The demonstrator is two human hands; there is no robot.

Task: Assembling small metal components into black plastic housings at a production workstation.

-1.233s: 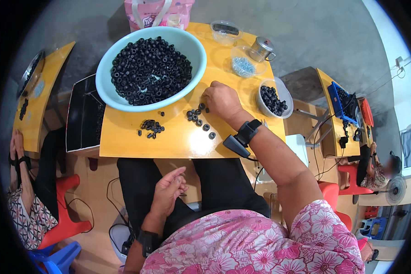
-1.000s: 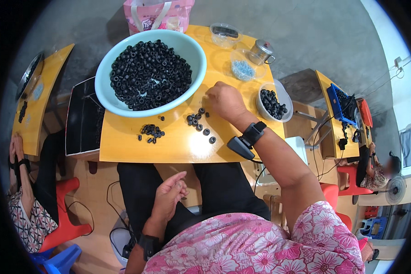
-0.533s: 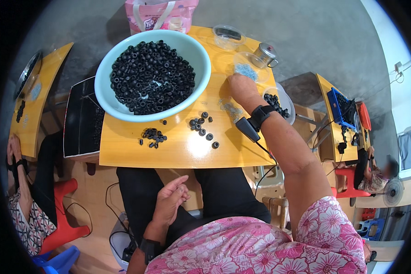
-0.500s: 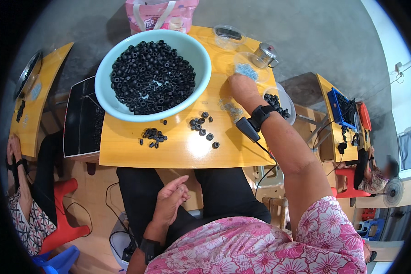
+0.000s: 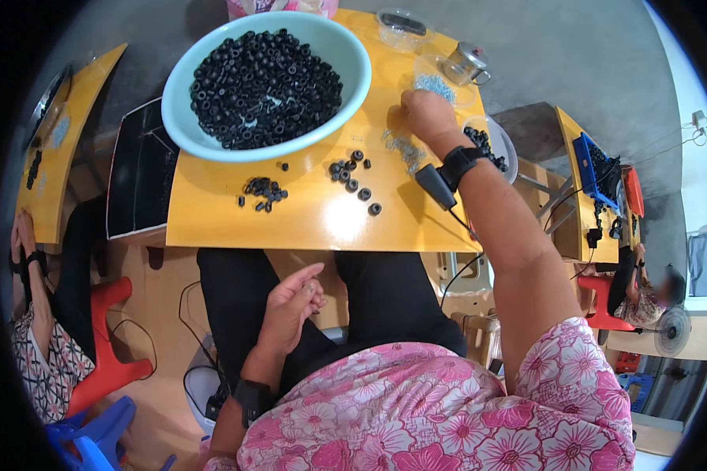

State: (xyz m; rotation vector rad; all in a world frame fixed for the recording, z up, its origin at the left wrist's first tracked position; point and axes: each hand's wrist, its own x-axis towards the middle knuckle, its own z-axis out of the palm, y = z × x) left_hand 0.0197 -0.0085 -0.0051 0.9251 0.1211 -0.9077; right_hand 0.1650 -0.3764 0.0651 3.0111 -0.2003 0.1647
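The right hand (image 5: 424, 114) rests fingers-down on the yellow worktop (image 5: 306, 224), its grip curled over small silvery metal bits (image 5: 404, 149) at its 6 o'clock (whether it pinches one, I cannot tell). They look light, stiff, slippery: best pinched by fingertips. The left hand (image 5: 291, 302) hovers loosely curled, empty.
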